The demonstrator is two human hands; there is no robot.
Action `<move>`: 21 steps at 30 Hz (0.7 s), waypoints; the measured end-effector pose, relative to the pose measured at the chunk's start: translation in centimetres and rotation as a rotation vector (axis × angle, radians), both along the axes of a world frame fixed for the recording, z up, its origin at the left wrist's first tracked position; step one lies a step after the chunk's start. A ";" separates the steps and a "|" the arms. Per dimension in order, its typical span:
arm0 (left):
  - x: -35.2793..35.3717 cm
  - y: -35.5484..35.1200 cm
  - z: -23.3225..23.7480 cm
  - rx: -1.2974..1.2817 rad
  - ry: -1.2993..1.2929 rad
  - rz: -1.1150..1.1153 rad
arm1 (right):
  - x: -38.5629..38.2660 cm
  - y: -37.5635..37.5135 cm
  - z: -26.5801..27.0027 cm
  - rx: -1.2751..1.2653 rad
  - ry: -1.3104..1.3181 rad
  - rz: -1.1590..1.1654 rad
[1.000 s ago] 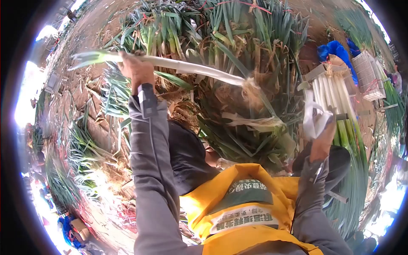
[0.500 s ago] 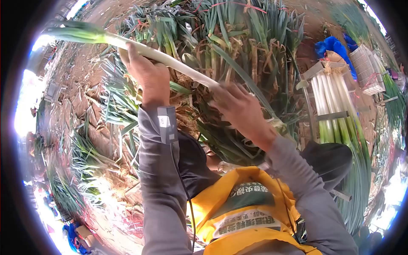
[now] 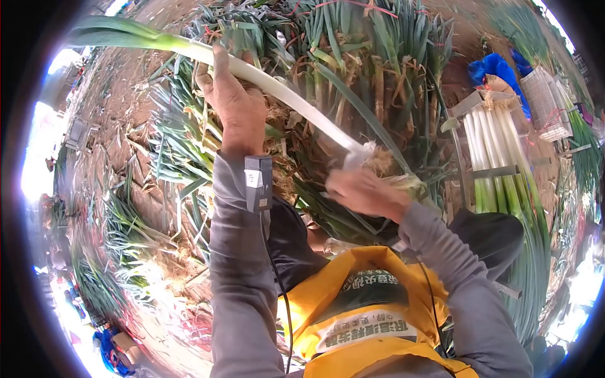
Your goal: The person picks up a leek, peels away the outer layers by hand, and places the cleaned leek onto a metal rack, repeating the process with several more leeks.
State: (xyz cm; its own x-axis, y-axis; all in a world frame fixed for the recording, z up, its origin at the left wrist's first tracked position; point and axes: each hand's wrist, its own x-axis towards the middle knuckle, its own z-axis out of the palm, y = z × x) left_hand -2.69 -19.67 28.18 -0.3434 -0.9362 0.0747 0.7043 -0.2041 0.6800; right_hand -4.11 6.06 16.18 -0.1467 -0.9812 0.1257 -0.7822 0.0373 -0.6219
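Note:
A long green onion (image 3: 287, 97) slants across the view, its green leaves at upper left and its shaggy roots at lower right. My left hand (image 3: 236, 104) is closed around the white stalk near the leaves, thumb over the top. Just under the root end is my right hand (image 3: 368, 189), its fingers curled but smeared by motion. Something pale and blurred lies between those fingers and the stalk. Whether the right hand grips it cannot be made out. Behind both hands stand bundles of unpeeled green onions (image 3: 378, 82) with dry brown outer leaves.
On the right, a metal rack (image 3: 495, 171) holds several clean white-stemmed onions (image 3: 495, 135). Blue plastic (image 3: 498, 75) lies behind it. More onion piles (image 3: 126, 220) and loose husks cover the ground at left. A yellow apron (image 3: 365, 302) covers my lap.
My right hand has moved down and right from the lower stalk, baring the root end. My left hand has shifted slightly right and up, still holding the onion.

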 end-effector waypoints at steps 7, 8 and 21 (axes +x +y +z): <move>1.1 -2.2 0.3 -0.110 0.014 -0.073 | 2.1 12.6 -11.0 0.763 -0.268 0.107; 0.7 -2.4 0.2 -0.110 0.013 -0.077 | 2.0 12.6 -11.9 0.734 -0.155 0.030; -0.6 0.8 -0.1 -0.071 0.030 -0.119 | -1.1 -4.8 4.8 -0.359 -0.229 -0.592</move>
